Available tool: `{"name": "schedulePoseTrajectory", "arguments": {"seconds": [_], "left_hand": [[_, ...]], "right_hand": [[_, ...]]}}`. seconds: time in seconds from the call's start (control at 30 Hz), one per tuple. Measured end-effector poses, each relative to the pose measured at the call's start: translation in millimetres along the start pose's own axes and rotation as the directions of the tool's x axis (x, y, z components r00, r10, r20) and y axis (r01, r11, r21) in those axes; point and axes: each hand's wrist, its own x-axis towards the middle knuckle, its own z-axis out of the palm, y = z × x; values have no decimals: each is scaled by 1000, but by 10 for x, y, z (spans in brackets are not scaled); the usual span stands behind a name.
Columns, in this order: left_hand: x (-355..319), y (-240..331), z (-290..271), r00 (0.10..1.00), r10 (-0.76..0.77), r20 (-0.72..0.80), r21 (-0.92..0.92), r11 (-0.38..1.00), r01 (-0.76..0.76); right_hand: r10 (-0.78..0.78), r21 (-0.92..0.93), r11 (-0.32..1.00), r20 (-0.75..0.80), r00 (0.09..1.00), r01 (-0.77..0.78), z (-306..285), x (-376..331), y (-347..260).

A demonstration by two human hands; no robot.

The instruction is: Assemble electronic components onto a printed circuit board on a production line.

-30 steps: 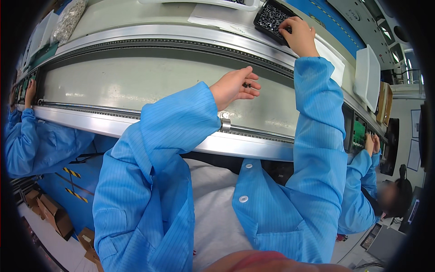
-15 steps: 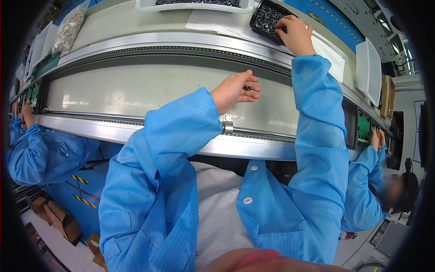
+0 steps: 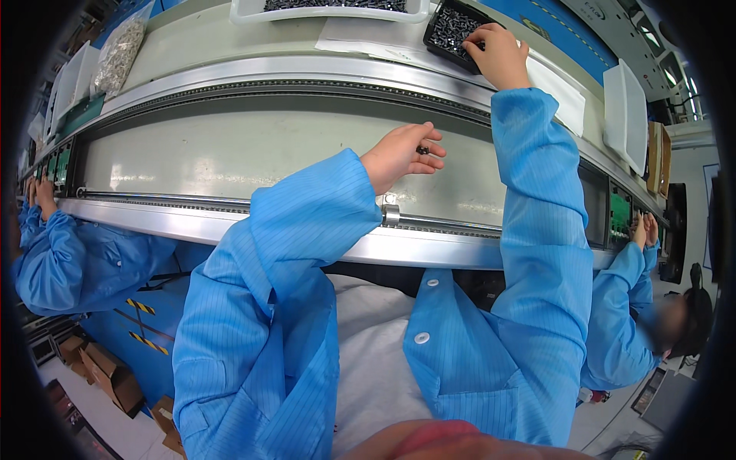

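My left hand point(image 3: 400, 157) is palm-up above the conveyor, its fingers loosely curled around a few small dark parts point(image 3: 422, 150). At the far right of the bench, my right hand point(image 3: 502, 57) reaches to the black bin point(image 3: 431, 47), which is filled with small dark, shiny parts point(image 3: 454, 29). The thumb and fingers of that hand are drawn together over the bin's right side. Whatever lies between those fingertips is too small to make out.
A metal-railed conveyor point(image 3: 299, 67) crosses in front of me. Beyond it are a white tray point(image 3: 330, 13) of dark parts, white paper point(image 3: 368, 38), a bag of small pieces point(image 3: 121, 52) and a white bin point(image 3: 625, 115). Co-workers handle green boards point(image 3: 619, 215) at both sides.
My left hand has shifted very slightly right and down in view, still with the small parts. My right hand stays at the black bin, its fingers moving a little.
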Motion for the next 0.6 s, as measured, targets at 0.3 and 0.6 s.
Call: {"name": "schedulePoseTrajectory", "arguments": {"seconds": [0.3,0.6], "left_hand": [[12,1,-23,1000,6,23,3,1000,-6],[9,6,-11,1000,2,-6,-43,999,-3]], "right_hand": [[86,13,996,-42,995,-85,6,12,65],[178,655,748,-48,983,-103,-292,-270,-40]]}}
